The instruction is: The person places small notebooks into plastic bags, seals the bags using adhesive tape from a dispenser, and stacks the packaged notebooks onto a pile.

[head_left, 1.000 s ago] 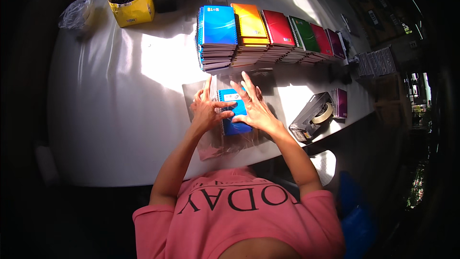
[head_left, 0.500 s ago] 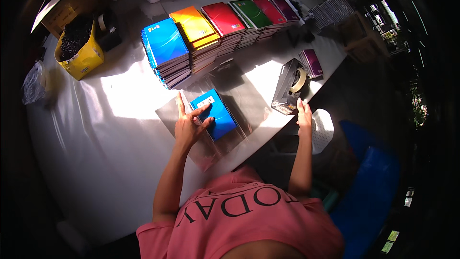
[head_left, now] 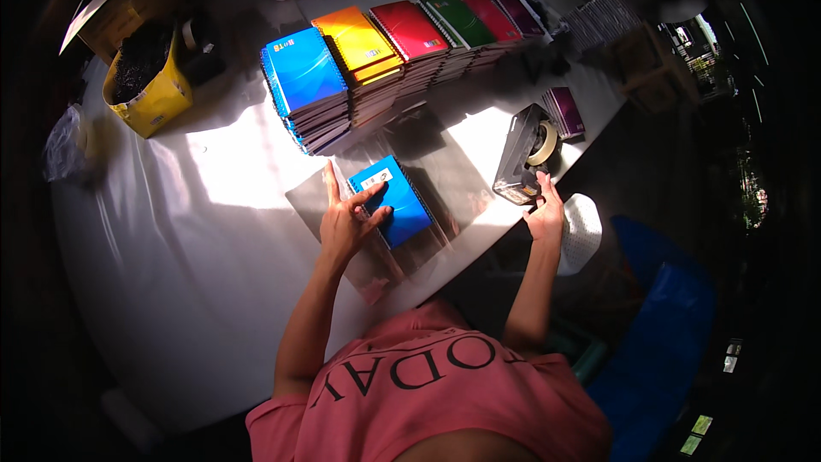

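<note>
A blue spiral notebook (head_left: 406, 221) with a small white label lies on a clear plastic sheet (head_left: 321, 204). My left hand (head_left: 344, 227) rests at its left edge, fingers spread, with some fingertips pressed on the cover and label. The index finger points away past the notebook's corner. To the right, my right hand (head_left: 546, 216) is at the near end of a black tape dispenser (head_left: 513, 158), fingers stretched out and thumb apart. Its fingertips are at or touching the dispenser's front; any tape end there is too small to see. A roll of tape (head_left: 545, 144) sits in the dispenser.
Beyond the notebook stands a row of notebook stacks: blue (head_left: 304, 73), yellow (head_left: 355, 38), red, green and purple. A few purple notebooks (head_left: 564, 113) lie beside the dispenser. At far left is a yellow container (head_left: 162, 103) of black pieces. A white stool (head_left: 581, 235) stands off the table's edge.
My right hand has tilted and its thumb has come out toward the dispenser's near end. My left hand stays on the notebook. The whole view has shifted slightly.
</note>
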Demonstrator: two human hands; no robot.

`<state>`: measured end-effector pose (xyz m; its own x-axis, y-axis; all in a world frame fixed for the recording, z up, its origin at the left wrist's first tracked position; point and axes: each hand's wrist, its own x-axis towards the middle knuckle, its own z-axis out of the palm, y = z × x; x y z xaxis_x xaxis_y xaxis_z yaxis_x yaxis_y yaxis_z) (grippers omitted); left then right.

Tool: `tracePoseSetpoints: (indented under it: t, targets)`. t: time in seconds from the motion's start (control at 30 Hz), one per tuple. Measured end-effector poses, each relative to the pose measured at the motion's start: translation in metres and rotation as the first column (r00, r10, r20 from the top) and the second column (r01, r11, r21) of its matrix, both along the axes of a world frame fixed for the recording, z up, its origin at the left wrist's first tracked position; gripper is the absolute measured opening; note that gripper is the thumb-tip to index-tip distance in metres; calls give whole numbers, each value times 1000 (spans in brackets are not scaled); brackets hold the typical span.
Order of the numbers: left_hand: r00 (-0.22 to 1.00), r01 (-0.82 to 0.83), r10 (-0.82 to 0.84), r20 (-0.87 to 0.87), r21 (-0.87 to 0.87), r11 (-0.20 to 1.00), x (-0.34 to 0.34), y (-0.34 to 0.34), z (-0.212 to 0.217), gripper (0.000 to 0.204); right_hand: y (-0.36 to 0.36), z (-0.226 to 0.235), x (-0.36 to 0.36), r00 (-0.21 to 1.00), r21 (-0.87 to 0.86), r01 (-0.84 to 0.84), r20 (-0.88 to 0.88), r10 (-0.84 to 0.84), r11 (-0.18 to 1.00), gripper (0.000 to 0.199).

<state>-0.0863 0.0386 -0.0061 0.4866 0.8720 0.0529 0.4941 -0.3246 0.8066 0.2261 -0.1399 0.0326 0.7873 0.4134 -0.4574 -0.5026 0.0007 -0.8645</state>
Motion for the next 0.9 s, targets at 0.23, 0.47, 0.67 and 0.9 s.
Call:
tracePoseSetpoints:
  t: [0.23,0.47,0.67,0.9]
  targets:
    - [1000,18,-18,3,-23,1000,0,1,7,45,-17,-3,-14,997,-70,-78,-9,78,994,47]
    - [999,52,-52,-10,-38,998,-2,1,8,51,-12,-3,-49,260,-559,748,742,618,356,14]
    - [998,62,-64,-22,-88,994,-4,1,5,55,41,47,-89,274,-554,-442,666,694,706,23]
    - [998,56,-55,4,-95,994,-5,3,6,59,146,42,-127,-237,-647,-756,136,962,-95,23]
